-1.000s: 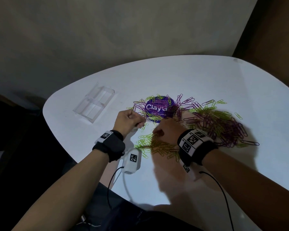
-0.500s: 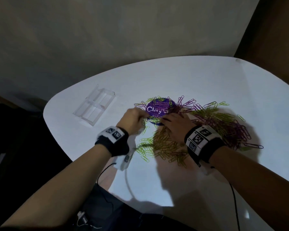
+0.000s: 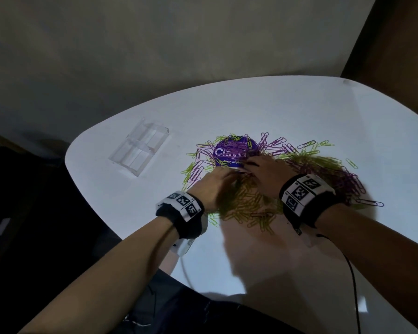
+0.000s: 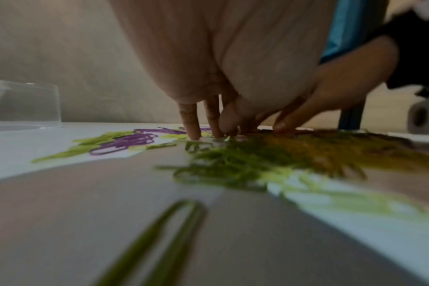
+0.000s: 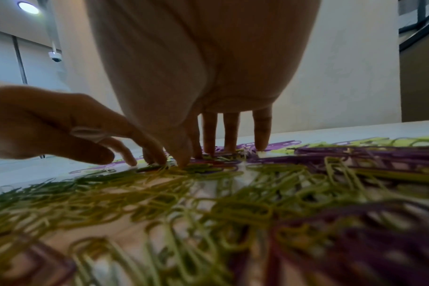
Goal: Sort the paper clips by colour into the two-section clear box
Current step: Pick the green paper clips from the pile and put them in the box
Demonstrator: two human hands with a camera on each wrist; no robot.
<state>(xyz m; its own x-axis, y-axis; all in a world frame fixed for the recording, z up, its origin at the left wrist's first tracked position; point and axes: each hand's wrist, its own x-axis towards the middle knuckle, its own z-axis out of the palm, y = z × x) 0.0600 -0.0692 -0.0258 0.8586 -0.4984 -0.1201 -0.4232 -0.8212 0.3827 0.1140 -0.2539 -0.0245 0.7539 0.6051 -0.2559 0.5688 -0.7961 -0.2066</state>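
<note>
Green and purple paper clips [image 3: 251,203] lie mixed in a wide heap on the white table [image 3: 275,112]. The two-section clear box [image 3: 138,150] stands apart at the left, with no clips visible inside. My left hand [image 3: 233,176] and right hand [image 3: 248,165] meet at the heap's far side, beside a round purple lid [image 3: 229,153]. In the left wrist view the left fingertips [image 4: 193,133] touch the table among clips. The right fingers [image 5: 262,135] point straight down, tips pressing on purple and green clips [image 5: 220,156]. Neither hand visibly holds a clip.
Purple clips [image 3: 348,182] pile up at the heap's right, with stray ones further out. The near table edge curves past my left wrist. A wall rises behind the table, and a black cable [image 3: 352,273] trails from my right wrist.
Both hands have moved away from me, across the green clips to the purple lid. My left hand went from a closed fist to fingers stretched down onto the clips.
</note>
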